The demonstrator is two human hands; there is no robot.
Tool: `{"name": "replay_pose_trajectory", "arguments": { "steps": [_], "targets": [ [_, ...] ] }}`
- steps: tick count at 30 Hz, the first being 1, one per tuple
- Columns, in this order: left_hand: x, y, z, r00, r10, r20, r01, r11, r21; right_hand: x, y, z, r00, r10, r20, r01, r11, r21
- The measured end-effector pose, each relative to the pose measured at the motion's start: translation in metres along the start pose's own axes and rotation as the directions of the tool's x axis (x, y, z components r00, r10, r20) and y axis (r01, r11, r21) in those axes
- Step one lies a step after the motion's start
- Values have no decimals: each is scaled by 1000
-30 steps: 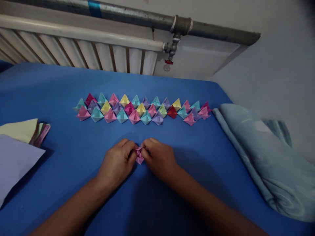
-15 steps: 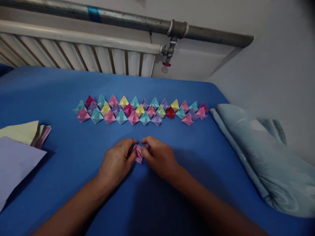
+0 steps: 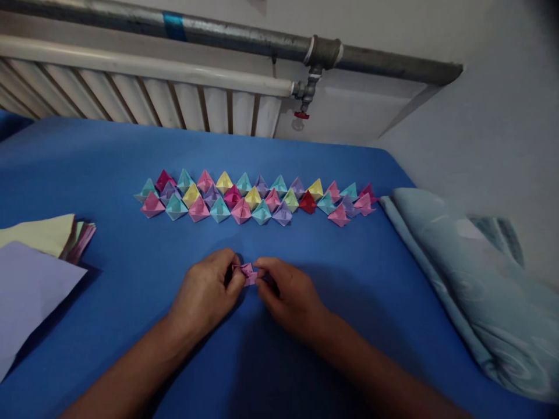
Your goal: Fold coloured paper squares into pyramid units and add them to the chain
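Observation:
A small folded piece of pink paper (image 3: pixel 249 273) is between my two hands, above the blue surface. My left hand (image 3: pixel 209 284) pinches its left side between thumb and fingers. The thumb and fingers of my right hand (image 3: pixel 289 291) are closed at its right edge. Fingertips cover both ends of the paper, and its pleats show in the middle. Beyond my hands, several folded paper boats (image 3: pixel 241 211) in pink, teal, yellow, purple and red stand in close, staggered rows.
Loose sheets, a purple one (image 3: pixel 37 291) over a yellow one (image 3: pixel 39 233), lie at the left. A folded light-blue cloth (image 3: pixel 463 291) is on the right. Behind the blue table (image 3: pixel 131 145) are a white radiator (image 3: pixel 187 105), a metal pipe (image 3: pixel 236 38) and a red valve handle (image 3: pixel 301 115).
The pink paper has turned and now shows wider and flatter. My right fingers have moved from its top and front to its right edge. The view has shifted slightly.

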State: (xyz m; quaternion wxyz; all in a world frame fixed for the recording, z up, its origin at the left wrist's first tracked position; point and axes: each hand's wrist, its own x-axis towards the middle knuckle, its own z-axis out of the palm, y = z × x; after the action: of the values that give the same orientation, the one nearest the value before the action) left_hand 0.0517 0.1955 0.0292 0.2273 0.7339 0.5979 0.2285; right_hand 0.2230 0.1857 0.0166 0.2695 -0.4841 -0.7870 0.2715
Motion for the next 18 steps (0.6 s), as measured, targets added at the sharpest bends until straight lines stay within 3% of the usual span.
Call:
{"name": "replay_pose_trajectory", "arguments": {
  "steps": [9, 14, 18],
  "targets": [
    [-2, 2, -3, 992, -116, 43, 117, 993, -11, -2, -3, 1, 1000, 1, -25, -2, 999, -41],
    [-2, 3, -4, 994, -73, 76, 73, 997, 2, 5, 5, -1, 1000, -22, 17, 23, 998, -53],
    [0, 2, -3, 1000, -17, -17, 17, 1000, -6, 9, 11, -6, 990, -136, 33, 136, 991, -16]
  ]
}}
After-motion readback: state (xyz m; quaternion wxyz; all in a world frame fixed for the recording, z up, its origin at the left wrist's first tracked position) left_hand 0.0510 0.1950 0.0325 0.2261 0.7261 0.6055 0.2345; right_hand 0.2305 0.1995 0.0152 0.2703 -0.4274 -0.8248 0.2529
